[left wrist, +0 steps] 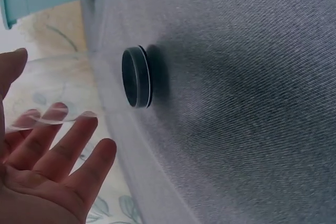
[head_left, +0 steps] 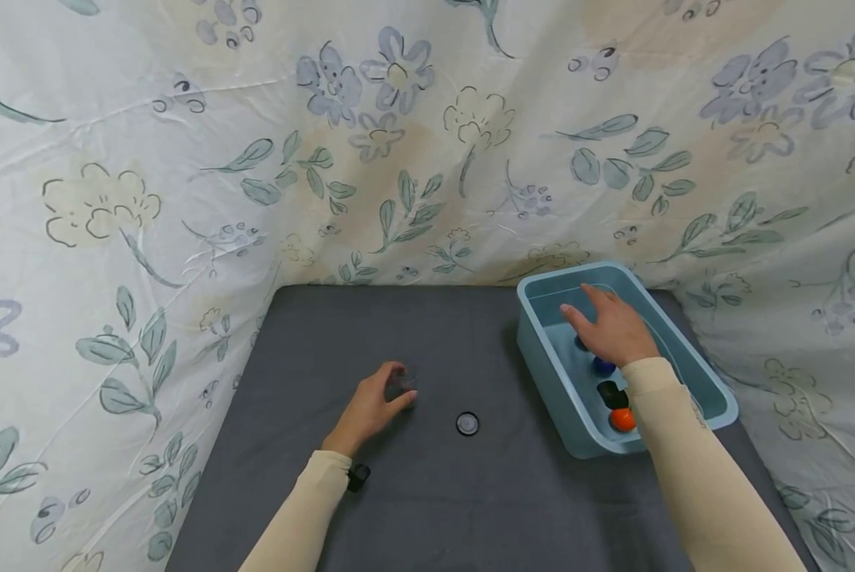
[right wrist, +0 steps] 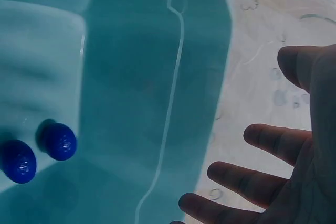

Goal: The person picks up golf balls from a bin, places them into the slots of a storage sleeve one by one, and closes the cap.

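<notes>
My left hand (head_left: 370, 405) is over the dark table, left of centre, and grips a clear, see-through container (left wrist: 63, 87) between thumb and fingers. Its outline is faint; a curved rim shows by the fingertips. To its right a round black lid (head_left: 467, 423) with a pale centre lies on the cloth, apart from the hand. My right hand (head_left: 617, 327) hovers over the blue bin (head_left: 545, 369) with fingers spread and nothing in them. Below it inside the bin are dark blue balls (right wrist: 60, 141), a black object (head_left: 611, 395) and an orange ball (head_left: 622, 419), partly hidden by the sleeve.
A dark grey cloth (head_left: 413, 516) covers the table. Behind and at both sides hangs a floral curtain (head_left: 399, 159). The bin stands at the right, close to the table's far and right edges, its walls rising around the balls. A small black device (head_left: 358, 477) sits at the left cuff.
</notes>
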Available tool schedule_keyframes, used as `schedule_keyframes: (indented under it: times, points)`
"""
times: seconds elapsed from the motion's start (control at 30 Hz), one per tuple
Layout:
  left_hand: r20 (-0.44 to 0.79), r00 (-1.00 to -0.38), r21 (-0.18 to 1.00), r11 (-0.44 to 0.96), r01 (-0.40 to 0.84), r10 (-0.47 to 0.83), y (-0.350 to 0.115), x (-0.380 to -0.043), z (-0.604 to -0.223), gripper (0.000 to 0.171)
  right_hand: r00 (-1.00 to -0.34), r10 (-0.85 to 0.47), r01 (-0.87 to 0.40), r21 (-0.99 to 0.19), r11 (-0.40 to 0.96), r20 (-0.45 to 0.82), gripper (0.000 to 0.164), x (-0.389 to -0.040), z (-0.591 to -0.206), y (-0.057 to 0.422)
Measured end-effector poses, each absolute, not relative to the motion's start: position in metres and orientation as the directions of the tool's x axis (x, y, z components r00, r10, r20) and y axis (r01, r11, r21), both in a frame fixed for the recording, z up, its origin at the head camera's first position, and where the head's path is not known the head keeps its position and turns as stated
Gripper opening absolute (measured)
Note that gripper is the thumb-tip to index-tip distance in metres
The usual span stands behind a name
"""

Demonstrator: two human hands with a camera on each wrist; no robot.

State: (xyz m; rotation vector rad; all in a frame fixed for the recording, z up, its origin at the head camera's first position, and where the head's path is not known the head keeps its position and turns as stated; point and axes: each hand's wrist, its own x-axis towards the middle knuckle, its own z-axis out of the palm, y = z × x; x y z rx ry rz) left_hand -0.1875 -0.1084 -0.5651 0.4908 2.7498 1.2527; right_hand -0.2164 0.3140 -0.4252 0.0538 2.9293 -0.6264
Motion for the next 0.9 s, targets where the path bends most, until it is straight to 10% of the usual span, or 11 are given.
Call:
schedule_keyframes:
  times: [0.9]
  points:
    - [0.234, -0.898, 0.648, 0.629, 0.429, 0.372, -0.108, -0.185, -0.539, 0.053, -0.945, 0.062, 0.153, -0.265, 0.952, -0.322, 0.048, -0.274, -0.513, 0.355]
